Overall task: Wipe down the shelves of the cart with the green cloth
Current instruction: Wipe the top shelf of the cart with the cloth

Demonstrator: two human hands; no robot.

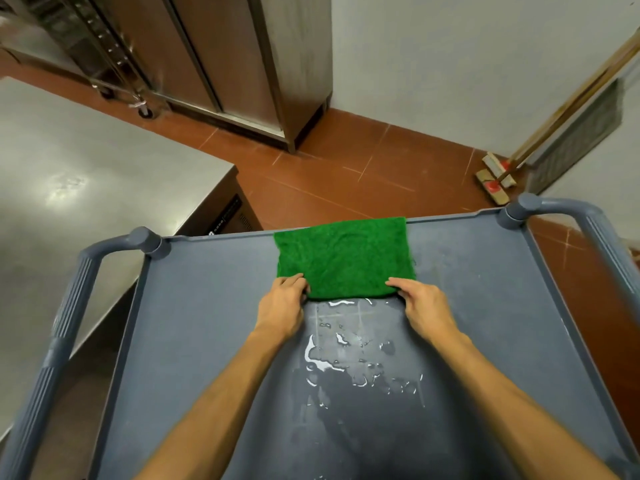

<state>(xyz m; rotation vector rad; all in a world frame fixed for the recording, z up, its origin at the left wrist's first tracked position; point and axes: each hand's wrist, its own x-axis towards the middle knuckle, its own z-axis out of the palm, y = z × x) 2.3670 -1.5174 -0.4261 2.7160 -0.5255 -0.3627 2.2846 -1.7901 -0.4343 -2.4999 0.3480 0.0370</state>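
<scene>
A green cloth (343,258) lies spread flat on the far half of the grey-blue top shelf of the cart (194,323), its far edge against the shelf's back rim. My left hand (282,306) pinches the cloth's near left corner. My right hand (420,304) pinches the near right corner. Both sets of fingers curl over the cloth's near edge. Puddles and drops of water (349,358) lie on the shelf between my forearms, just behind the cloth. The lower shelves are hidden under the top one.
A steel worktable (86,174) stands close to the cart's left handle (59,341). The right handle (602,233) is near a white wall. Brooms (498,174) lean against that wall. A steel cabinet (249,64) stands beyond on the red tile floor.
</scene>
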